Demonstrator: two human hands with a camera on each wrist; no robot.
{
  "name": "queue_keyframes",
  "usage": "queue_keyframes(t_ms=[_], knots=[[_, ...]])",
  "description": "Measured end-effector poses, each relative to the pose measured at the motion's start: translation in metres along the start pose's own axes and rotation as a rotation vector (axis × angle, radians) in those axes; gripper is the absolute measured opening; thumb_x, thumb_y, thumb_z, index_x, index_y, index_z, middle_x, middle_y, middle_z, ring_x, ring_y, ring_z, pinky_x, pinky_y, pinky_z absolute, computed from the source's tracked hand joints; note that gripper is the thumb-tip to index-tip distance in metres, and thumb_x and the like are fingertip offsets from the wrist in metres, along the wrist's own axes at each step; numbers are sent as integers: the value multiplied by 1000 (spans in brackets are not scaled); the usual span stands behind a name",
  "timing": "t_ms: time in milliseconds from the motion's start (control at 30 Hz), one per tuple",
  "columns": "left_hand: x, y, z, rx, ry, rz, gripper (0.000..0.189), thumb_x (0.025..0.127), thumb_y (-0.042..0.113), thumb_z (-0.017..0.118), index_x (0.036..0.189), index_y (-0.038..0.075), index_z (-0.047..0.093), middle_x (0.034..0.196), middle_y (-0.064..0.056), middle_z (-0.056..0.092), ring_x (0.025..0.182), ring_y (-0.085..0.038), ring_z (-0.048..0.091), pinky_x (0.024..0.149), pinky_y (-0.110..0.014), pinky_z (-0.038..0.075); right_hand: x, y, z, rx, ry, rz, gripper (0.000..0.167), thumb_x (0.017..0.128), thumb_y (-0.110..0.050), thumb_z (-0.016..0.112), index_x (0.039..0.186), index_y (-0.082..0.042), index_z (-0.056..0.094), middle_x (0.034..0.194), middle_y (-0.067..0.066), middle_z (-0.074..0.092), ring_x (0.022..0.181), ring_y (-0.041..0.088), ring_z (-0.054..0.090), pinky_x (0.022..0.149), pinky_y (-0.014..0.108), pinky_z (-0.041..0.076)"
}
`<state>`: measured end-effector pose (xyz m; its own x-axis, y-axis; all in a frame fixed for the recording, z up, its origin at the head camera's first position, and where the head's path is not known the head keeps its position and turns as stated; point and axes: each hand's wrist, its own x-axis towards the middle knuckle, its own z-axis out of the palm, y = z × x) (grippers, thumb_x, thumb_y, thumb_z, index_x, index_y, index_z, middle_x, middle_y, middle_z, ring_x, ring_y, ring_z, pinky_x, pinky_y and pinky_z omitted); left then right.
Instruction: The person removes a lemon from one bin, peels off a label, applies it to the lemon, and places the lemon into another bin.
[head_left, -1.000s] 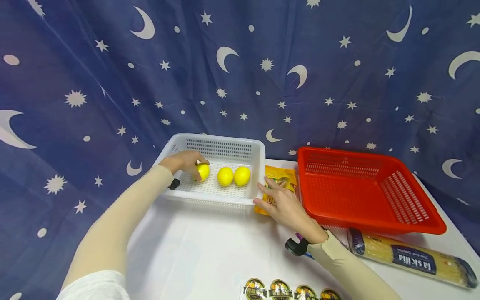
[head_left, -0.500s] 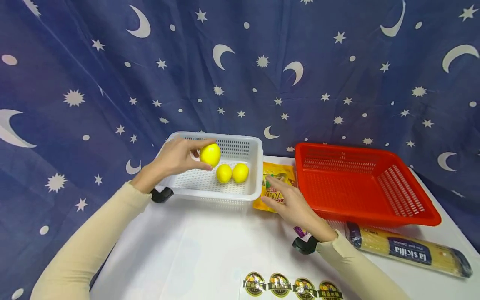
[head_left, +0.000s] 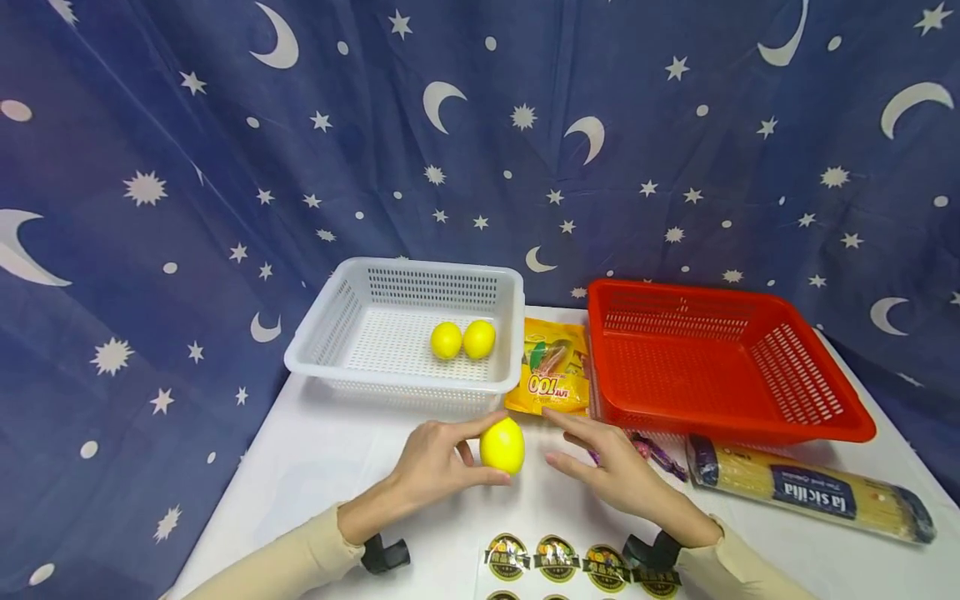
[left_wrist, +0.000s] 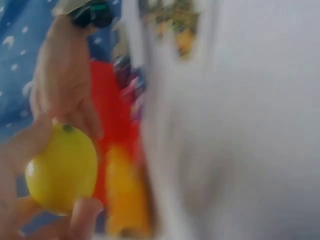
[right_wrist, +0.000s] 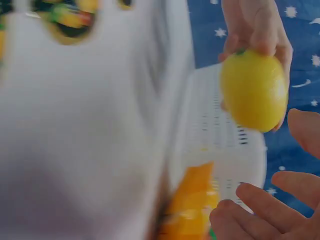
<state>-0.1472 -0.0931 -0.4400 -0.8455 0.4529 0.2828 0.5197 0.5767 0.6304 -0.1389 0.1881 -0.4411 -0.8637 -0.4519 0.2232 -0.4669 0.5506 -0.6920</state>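
A yellow lemon (head_left: 502, 446) is pinched between the thumb and fingers of my left hand (head_left: 437, 463), held above the white table in front of the baskets. Facing it from the right is my right hand (head_left: 618, 468), fingers spread and apart from the fruit. In the right wrist view the lemon (right_wrist: 254, 90) hangs from the left hand, with a gap to the right hand's fingers (right_wrist: 270, 205). Two more lemons (head_left: 462, 340) lie side by side in the white basket (head_left: 405, 379).
A yellow snack bag (head_left: 551, 367) lies between the white basket and a red basket (head_left: 727, 429). A pack of spaghetti (head_left: 810, 490) and a purple wrapper (head_left: 660, 456) lie in front of the red one. A sheet of round stickers (head_left: 557, 558) sits at the near edge.
My left hand has lifted one lemon out of the white basket and carried it toward me and right. My right hand has left the basket's rim and drawn nearer to me.
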Motion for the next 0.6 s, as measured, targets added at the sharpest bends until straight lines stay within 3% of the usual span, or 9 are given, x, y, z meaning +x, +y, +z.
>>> queue_keyframes(t_ms=[133,233,400,600], knots=[[5,-5,32,4,-95,-58,78,71,53,89,141,28,64,51,17,54,49,7,45,52,-18,37,-8,11,11,38,-30,-7,59,97,-31,71,148,-7,54,149,11,59,129,34,63,99,45,56],[11,-6,47,1,-137,-67,81,72,55,88,144,29,61,46,18,44,45,4,39,50,-19,33,-10,18,18,61,-44,-28,58,97,-29,71,147,-4,54,147,16,60,128,37,63,95,44,58],[17,-4,58,9,-163,-69,84,72,56,87,146,29,58,48,17,37,48,-1,27,48,-21,28,-12,24,26,22,-55,-49,59,97,-31,70,147,-4,55,144,17,61,122,37,67,91,42,60],[16,2,62,75,-167,-79,84,75,58,83,149,30,54,49,15,28,51,-3,24,49,-22,28,-15,27,28,-73,-24,-32,59,96,-34,72,145,-5,57,139,12,65,120,30,69,92,41,60]])
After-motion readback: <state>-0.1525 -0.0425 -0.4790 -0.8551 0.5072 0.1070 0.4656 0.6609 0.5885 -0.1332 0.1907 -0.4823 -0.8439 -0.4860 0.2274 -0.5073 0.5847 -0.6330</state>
